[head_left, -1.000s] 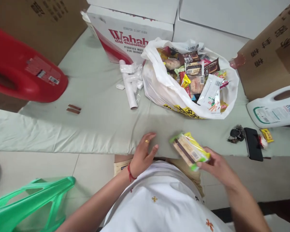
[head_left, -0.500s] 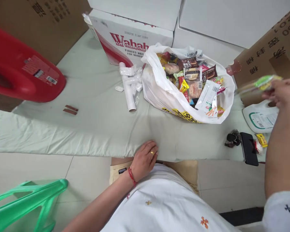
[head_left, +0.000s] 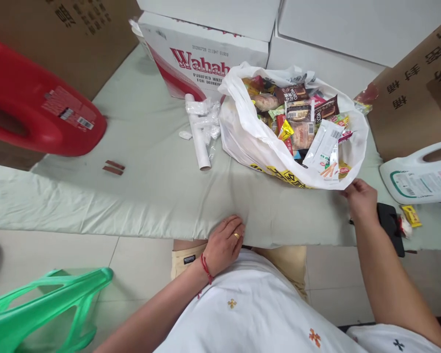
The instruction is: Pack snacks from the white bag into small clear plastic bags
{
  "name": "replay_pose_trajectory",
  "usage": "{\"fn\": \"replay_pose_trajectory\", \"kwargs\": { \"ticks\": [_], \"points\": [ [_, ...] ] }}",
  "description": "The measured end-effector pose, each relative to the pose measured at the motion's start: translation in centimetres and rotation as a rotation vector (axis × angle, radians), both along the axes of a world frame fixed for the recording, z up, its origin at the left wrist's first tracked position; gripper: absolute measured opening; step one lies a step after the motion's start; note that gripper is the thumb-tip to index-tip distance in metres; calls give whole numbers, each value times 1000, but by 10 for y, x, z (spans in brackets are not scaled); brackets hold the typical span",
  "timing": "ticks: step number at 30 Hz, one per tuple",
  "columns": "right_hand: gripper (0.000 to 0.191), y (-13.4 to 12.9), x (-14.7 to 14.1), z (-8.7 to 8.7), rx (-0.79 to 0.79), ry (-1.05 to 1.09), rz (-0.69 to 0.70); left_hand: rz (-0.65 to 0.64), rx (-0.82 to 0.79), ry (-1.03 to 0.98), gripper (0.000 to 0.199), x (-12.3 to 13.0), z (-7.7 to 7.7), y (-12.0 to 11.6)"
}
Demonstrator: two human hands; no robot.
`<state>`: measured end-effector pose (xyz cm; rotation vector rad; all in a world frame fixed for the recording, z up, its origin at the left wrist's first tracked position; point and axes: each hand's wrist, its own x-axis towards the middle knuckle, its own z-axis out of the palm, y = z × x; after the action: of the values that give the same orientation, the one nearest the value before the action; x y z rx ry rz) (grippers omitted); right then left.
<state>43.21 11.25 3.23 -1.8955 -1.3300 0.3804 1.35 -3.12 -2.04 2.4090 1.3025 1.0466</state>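
A white plastic bag (head_left: 242, 139) full of wrapped snacks stands on the cloth-covered table (head_left: 150, 196). My right hand (head_left: 363, 198) is at the bag's lower right corner, its fingers closed on the edge of the plastic. A white snack packet (head_left: 321, 147) lies on top inside the bag, near that corner. My left hand (head_left: 226, 242) rests at the table's front edge, palm down, with its fingers lying flat and nothing in them. Behind the bag's right rim, a green and yellow wrapper (head_left: 363, 108) shows against the cardboard.
A red jug (head_left: 40, 108) stands at the left, a white bottle (head_left: 422, 176) lies right. A phone (head_left: 391, 225) and yellow packet (head_left: 411, 215) lie near the right front edge. Behind are a Wahaha box (head_left: 202, 59) and cardboard box (head_left: 419, 93). A green stool (head_left: 55, 299) is below.
My right hand has moved left and down from above the white bottle to the bag's corner. It has let go of the green and yellow wrapper. My left hand stays at the table edge.
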Motion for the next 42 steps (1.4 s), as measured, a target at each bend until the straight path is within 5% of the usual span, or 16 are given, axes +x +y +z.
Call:
{"fn": "replay_pose_trajectory", "kwargs": {
  "ticks": [5, 8, 11, 14, 17, 20, 23, 27, 33, 37, 42],
  "points": [
    [37, -39, -16, -9, -132, 132, -9, 30, -27, -72, 15, 2, 3, -1],
    [40, -56, -25, 16, -374, 72, 162, 52, -33, -132, 10, 2, 3, -1],
    [42, -69, -37, 61, -568, 49, 420, 66, -21, -173, 13, 1, 2, 0],
    [41, -65, -56, 101, -474, 128, 426, 82, -26, -186, 22, 0, -1, 0],
    [31, -37, -84, 118, -243, 32, 323, 59, -37, -172, 34, 0, -3, -1],
    [23, 4, -114, 117, -39, -189, 382, 27, -23, -158, 36, -1, -4, -2],
    [43, 44, -141, 110, 50, -327, 510, 20, -8, -137, 34, -2, -5, -2],
    [51, 81, -169, 95, -32, -436, 596, 7, -14, -123, 34, -2, -6, -1],
    [32, 96, -186, 75, -113, -494, 440, 36, -102, -301, 27, -6, 10, -4],
    [24, 84, -183, 75, -130, -402, 423, 384, -114, -357, 16, -33, 33, 33],
    [32, 25, -189, 81, 187, -190, 293, 778, -124, -286, 5, -76, 51, 148]
  ]
}}
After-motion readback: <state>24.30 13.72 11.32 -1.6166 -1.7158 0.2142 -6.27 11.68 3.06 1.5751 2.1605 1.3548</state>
